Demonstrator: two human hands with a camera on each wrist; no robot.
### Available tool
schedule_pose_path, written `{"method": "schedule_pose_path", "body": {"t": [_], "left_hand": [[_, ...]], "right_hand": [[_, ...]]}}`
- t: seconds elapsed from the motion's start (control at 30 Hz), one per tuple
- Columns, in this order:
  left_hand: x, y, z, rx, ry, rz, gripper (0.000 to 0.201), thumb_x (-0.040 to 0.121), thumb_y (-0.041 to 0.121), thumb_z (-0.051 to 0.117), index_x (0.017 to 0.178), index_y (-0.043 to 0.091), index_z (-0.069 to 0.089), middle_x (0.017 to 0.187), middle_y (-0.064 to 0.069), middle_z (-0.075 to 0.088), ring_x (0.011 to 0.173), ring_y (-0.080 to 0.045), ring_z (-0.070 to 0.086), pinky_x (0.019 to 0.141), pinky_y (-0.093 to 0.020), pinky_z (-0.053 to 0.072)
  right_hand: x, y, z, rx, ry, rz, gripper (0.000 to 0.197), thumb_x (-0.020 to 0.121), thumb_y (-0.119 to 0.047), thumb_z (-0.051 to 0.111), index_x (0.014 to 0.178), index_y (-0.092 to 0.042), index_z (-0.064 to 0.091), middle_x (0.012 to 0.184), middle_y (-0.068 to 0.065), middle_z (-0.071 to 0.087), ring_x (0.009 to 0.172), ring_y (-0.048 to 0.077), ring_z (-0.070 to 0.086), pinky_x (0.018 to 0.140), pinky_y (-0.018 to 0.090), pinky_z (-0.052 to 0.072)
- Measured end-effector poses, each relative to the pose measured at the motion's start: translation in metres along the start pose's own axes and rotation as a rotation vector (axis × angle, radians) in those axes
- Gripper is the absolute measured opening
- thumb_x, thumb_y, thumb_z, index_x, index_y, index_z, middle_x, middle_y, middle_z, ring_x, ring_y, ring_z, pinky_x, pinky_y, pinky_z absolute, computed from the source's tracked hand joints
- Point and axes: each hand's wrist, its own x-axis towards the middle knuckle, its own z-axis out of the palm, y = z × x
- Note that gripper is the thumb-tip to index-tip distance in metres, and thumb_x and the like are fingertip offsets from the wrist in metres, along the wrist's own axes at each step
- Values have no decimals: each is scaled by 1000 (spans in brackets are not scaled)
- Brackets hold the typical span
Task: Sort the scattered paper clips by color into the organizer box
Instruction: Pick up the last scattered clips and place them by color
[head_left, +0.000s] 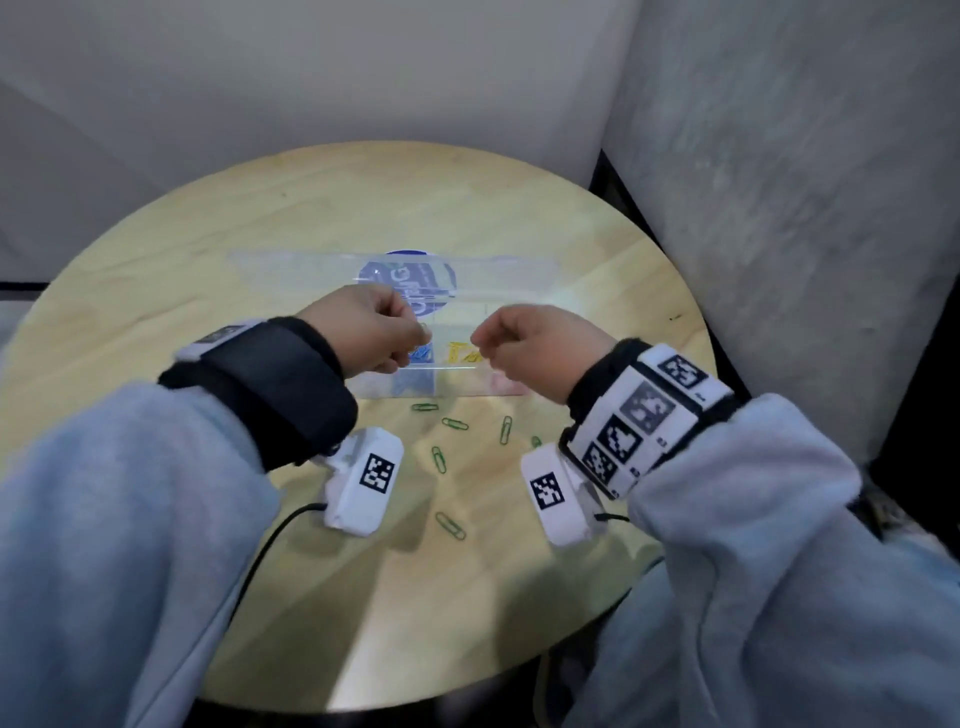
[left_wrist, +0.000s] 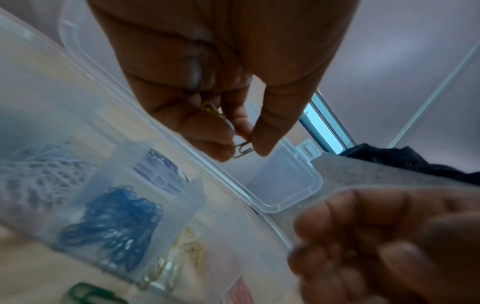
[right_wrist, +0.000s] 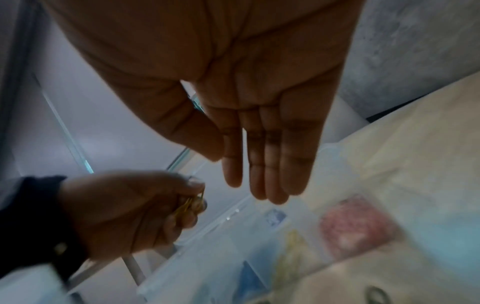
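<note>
1. Clips sit pinched in your left hand, which is held above the box. They look yellowish, though the wrist views are dim.
2. Your right hand is harder to read. From above it looks loosely curled; in its own wrist view the fingers lie straight and together, with nothing in them. Treat it as relaxed and empty.
3. The box lies open on the worktop, lid folded back on the far side. Its cells hold blue clips, yellow clips and a reddish lot, each in a separate cell.
4. Green clips lie loose on the worktop, just in front of the box, between your wrists.
5. Main risk, as I judge it: you hold several clips at once over adjoining cells. If the pinch loosens unevenly, one can land in the blue cell beside the yellow one.
6. Clips also hook into each other, so one may cling to your fingers and fall late, outside the box.
7. The cell walls are low and clear, hard to see; aim at the colour, not the wall.
8. Room is fair: bare worktop lies left and right of the box, but the near edge is close behind the green clips, so a sweep towards you could push them off.
</note>
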Motion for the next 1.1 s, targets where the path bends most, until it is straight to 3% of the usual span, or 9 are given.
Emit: {"method": "schedule_pose_path", "body": {"t": [0.2, 0.3, 0.37, 0.47, 0.57, 0.63, 0.77, 0.9, 1.1], "left_hand": [[19, 22, 27, 184, 49, 18, 23, 84, 18, 62, 67, 19, 47, 68, 0, 56, 74, -21, 62, 89, -37, 54], [22, 26, 37, 271, 81, -4, 9, 83, 21, 61, 80, 23, 53, 83, -1, 60, 87, -23, 64, 76, -28, 51], [22, 27, 41, 324, 86, -3, 17, 84, 25, 60, 101, 25, 57, 96, 2, 58, 89, -21, 61, 68, -25, 45], [19, 25, 40, 319, 64, 21, 30, 87, 28, 56, 117, 27, 56, 107, 5, 54, 89, -19, 57, 79, -24, 42], [6, 20, 28, 157, 61, 64, 19, 88, 23, 57, 107, 22, 59, 104, 1, 61, 88, -21, 61, 85, -30, 49], [-6, 12, 15, 138, 71, 81, 7, 87, 18, 59, 94, 16, 60, 87, -6, 64, 75, -21, 62, 74, -31, 53], [-24, -21, -8, 516, -28, -80, 6, 83, 16, 62, 81, 21, 59, 66, -5, 62, 54, -19, 53, 56, -23, 43], [-36, -48, -15, 725, -87, -270, 11, 77, 19, 65, 83, 24, 57, 74, -2, 62, 60, -18, 55, 62, -23, 46], [-42, -57, 0, 904, -161, -231, 23, 74, 29, 71, 91, 27, 56, 90, 7, 54, 82, -15, 52, 73, -22, 41]], "right_hand": [[-19, 26, 3, -216, -138, 76, 28, 90, -16, 47, 112, -23, 62, 117, -3, 61, 103, 15, 57, 85, 22, 44], [-20, 35, 1, -265, -157, 116, 28, 91, -16, 47, 115, -21, 61, 122, -1, 60, 108, 16, 57, 91, 26, 46], [-19, 39, -2, -284, -149, 122, 30, 90, -15, 46, 116, -20, 60, 122, -1, 59, 103, 17, 57, 91, 27, 47], [-18, 45, -1, -381, -191, 145, 30, 89, -14, 48, 117, -18, 58, 119, 2, 60, 103, 19, 57, 91, 29, 49], [-21, 52, 5, -536, -236, 201, 32, 86, -17, 53, 118, -14, 55, 115, 6, 61, 96, 23, 60, 80, 31, 51], [-22, 57, 9, -590, -225, 199, 36, 85, -23, 57, 119, -15, 50, 114, 6, 60, 90, 23, 58, 73, 31, 48], [-15, 56, 15, -616, -249, 185, 32, 85, -21, 58, 115, -12, 53, 112, 6, 63, 90, 23, 60, 72, 28, 47], [-9, 50, 23, -661, -297, 166, 31, 82, -12, 58, 112, -8, 62, 114, 9, 66, 99, 24, 64, 73, 27, 48], [-7, 52, 23, -752, -303, 213, 29, 81, -24, 63, 106, -8, 63, 103, 6, 68, 94, 23, 65, 78, 29, 52]]}}
